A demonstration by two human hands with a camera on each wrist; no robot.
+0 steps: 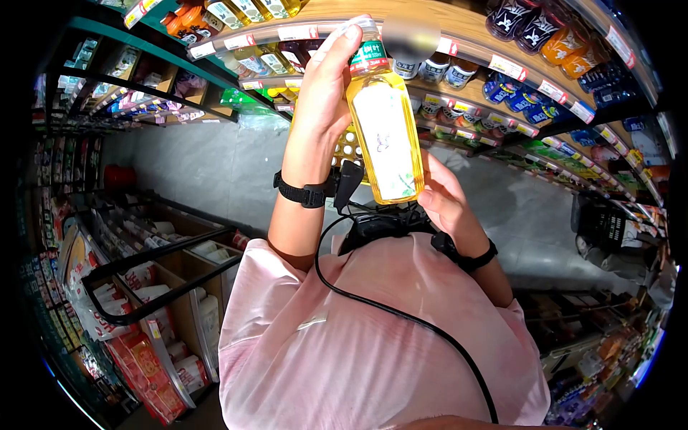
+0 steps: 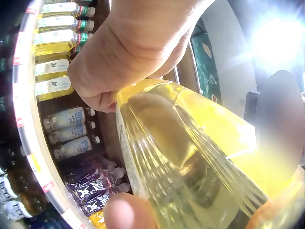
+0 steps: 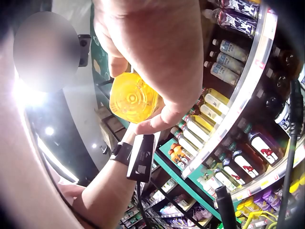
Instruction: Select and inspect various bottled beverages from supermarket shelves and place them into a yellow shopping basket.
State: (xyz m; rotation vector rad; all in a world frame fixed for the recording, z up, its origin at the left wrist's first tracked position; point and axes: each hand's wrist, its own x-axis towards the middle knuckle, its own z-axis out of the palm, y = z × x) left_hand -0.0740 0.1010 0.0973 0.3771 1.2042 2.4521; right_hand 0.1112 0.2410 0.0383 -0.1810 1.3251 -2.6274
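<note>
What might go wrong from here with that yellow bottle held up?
The yellow bottle is held near its top by the left hand and at its base by the right hand; if a grip loosened, it might slip to the floor. Swung toward the shelf, it could knock the lined-up bottles. The black cable across the pink shirt might snag during a move.

We held a capped, white-labelled, transparent bottle (image 1: 385, 140) of yellow liquid beyond the pink shirt (image 1: 401, 315), its neck (image 1: 370, 56) pointing away.
</note>
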